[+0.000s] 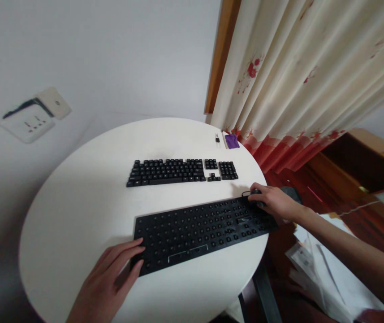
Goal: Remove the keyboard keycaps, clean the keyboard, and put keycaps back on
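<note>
A black keyboard base point(198, 231) with its keycaps removed lies near the front of a round white table point(87, 193). The removed black keycaps point(181, 171) sit behind it, laid out in keyboard order. My left hand point(111, 278) rests on the table with fingers stretched out, touching the base's left end. My right hand point(274, 202) curls over the base's far right corner, fingers closed on a small dark tool I cannot make out.
A purple cloth point(232, 141) and a small clip-like object point(217, 138) lie at the table's far right edge. A flowered curtain point(306, 76) hangs behind. A wall socket point(32, 119) is at left. Papers point(316, 264) and wooden furniture point(363, 161) stand at right.
</note>
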### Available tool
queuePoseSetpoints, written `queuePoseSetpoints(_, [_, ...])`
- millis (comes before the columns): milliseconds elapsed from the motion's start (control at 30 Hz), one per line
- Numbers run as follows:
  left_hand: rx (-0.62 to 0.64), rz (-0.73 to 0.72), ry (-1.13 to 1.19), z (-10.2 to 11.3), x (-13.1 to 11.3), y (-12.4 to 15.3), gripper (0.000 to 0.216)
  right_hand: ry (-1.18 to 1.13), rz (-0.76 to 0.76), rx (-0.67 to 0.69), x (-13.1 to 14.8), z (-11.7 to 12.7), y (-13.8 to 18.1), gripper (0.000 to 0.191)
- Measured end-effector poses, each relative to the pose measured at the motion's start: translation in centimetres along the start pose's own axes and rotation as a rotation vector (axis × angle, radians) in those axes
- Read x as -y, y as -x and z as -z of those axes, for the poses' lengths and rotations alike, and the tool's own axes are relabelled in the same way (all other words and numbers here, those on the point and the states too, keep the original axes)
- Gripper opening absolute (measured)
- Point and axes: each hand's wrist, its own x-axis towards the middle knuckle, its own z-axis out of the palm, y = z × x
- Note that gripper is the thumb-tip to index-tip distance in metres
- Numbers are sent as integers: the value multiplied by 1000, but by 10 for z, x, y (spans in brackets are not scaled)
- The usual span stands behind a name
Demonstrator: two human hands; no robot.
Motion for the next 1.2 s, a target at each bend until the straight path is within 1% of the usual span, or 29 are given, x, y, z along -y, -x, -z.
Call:
queuePoseSetpoints(133, [-1, 0, 1, 0, -1, -1, 27, 57, -51, 17, -19, 3, 13, 33])
queuePoseSetpoints(233, [-11, -5, 9, -1, 0, -2, 27, 20, -85, 3, -33, 2, 27, 30])
queuePoseSetpoints(300, [-14, -8, 10, -2, 1, -1, 27, -34, -100, -29, -37, -1, 32, 28])
queuePoseSetpoints(433, [0, -3, 6, -3, 4, 2, 29, -100, -94, -53, -31, -8, 29, 26])
queuePoseSetpoints(633, [13, -3, 3, -5, 7, 4, 29, -43, -15, 6, -12, -5, 15, 30])
queuePoseSetpoints(733, [9, -8, 2, -5, 6, 4, 29, -43, -48, -8, -16, -5, 17, 29])
queuePoseSetpoints(867, [8, -14, 4, -5, 7, 3, 28, -148, -121, -78, -30, -13, 24, 22])
queuePoseSetpoints(933, [17, -12, -2, -5, 8, 4, 29, -193, -140, -89, -34, -17, 27, 18])
queuePoseSetpoints(1067, [27, -14, 0, -6, 8, 4, 30, -224, -135, -77, -38, -20, 28, 17])
queuePoseSetpoints(1200, [20, -5, -6, -5, 6, 3, 30, -277, -115, -79, -42, -16, 28, 17])
